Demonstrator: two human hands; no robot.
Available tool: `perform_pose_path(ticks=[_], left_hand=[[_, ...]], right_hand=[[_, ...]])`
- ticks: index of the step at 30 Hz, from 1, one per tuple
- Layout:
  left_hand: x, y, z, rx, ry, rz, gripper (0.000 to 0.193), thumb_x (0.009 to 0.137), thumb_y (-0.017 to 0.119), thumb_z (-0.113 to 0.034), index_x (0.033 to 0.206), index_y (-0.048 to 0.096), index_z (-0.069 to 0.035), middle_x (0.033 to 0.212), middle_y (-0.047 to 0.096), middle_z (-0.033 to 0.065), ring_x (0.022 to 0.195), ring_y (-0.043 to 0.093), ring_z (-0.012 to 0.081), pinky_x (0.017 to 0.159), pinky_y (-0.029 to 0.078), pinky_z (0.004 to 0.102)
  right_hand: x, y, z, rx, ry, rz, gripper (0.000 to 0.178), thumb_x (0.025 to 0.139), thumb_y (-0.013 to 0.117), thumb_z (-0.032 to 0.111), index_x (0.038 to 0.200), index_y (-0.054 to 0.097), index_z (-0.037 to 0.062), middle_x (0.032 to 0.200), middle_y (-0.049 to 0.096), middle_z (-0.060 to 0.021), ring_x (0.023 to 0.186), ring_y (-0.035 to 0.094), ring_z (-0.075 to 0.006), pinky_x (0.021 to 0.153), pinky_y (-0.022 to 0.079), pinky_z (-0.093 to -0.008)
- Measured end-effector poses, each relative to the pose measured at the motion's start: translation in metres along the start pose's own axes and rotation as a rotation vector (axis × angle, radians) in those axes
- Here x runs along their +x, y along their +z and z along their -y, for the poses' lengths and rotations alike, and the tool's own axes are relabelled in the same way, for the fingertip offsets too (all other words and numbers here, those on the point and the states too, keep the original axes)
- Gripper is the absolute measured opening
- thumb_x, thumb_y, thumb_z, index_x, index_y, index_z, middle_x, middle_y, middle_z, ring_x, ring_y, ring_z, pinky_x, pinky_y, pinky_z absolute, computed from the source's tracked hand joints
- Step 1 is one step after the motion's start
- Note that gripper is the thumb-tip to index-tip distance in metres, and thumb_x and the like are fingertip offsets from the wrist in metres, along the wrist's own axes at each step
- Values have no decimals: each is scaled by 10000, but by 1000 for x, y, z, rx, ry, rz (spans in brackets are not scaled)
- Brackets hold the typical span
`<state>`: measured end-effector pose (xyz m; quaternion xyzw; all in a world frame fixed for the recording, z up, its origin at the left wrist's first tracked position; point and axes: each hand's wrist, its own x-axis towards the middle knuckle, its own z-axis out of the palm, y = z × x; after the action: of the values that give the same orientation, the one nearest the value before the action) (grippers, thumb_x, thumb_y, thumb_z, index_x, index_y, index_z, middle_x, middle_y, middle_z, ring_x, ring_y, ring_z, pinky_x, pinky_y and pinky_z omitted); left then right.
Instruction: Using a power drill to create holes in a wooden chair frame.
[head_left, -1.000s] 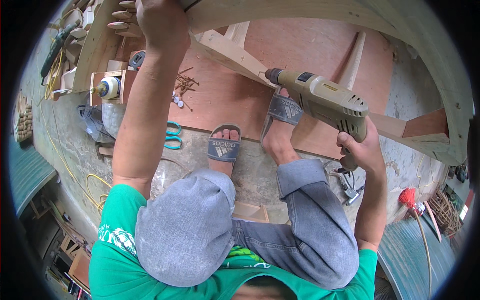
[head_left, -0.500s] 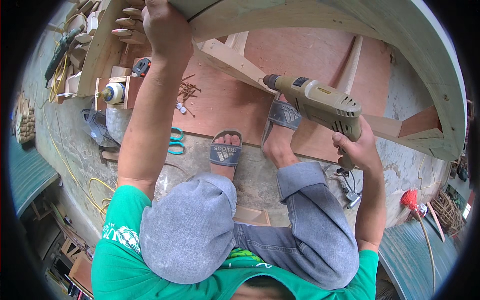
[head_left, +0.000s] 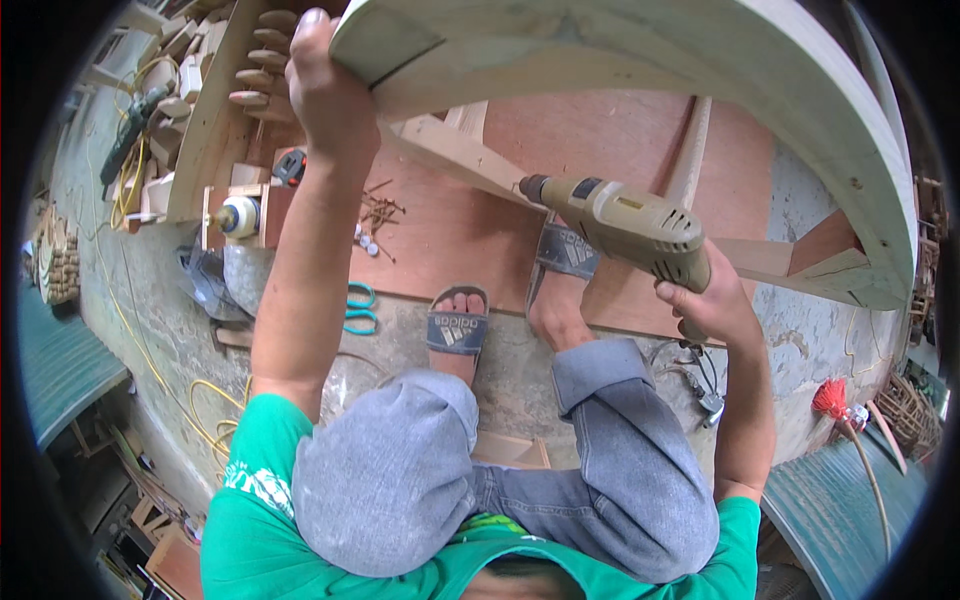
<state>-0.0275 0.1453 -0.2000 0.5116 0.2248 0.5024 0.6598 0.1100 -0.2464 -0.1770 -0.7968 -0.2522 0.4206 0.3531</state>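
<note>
My right hand (head_left: pixel 708 297) is closed round the handle of a tan power drill (head_left: pixel 625 222), whose dark chuck points left and upward. The chuck's tip is at a wooden crossbar (head_left: pixel 465 160); whether it touches the wood I cannot tell. With my left hand (head_left: pixel 335 100) I grip the end of a large curved wooden frame (head_left: pixel 640 62), fingers partly hidden behind its edge. The frame arches across the top and down the right side. Below it lies a reddish wooden board (head_left: pixel 460 245), and my sandalled right foot rests at its edge.
Loose screws (head_left: pixel 380 212) lie on the board beside my left forearm. Teal-handled scissors (head_left: pixel 360 308) are on the concrete floor. A glue bottle (head_left: pixel 238 216) and a tape measure (head_left: pixel 290 166) sit by a wooden box (head_left: pixel 205 120). A yellow cord (head_left: pixel 195 400) runs along the left.
The curved frame's left end and my left hand sit slightly lower in the picture. The drill has shifted a little left and down, still in my right hand.
</note>
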Motion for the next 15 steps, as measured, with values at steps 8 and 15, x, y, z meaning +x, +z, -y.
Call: perform_pose_path(ticks=[8,15], left_hand=[[-5,-1,2,103,44,-6,539,1002,409,-465,898,668,-4,835,617,32,812,533,138,791,435,313],[-8,4,-4,108,3,-16,562,1000,402,-473,890,678,4,825,622,42,811,549,151,786,441,318]], right_hand=[[-13,4,0,108,21,-26,708,836,828,219,1394,476,-35,1102,657,-84,848,609,-118,735,513,-275],[-18,1,-4,120,-8,-20,715,840,832,255,1383,479,-46,1174,643,-99,1023,596,-148,869,501,-300]])
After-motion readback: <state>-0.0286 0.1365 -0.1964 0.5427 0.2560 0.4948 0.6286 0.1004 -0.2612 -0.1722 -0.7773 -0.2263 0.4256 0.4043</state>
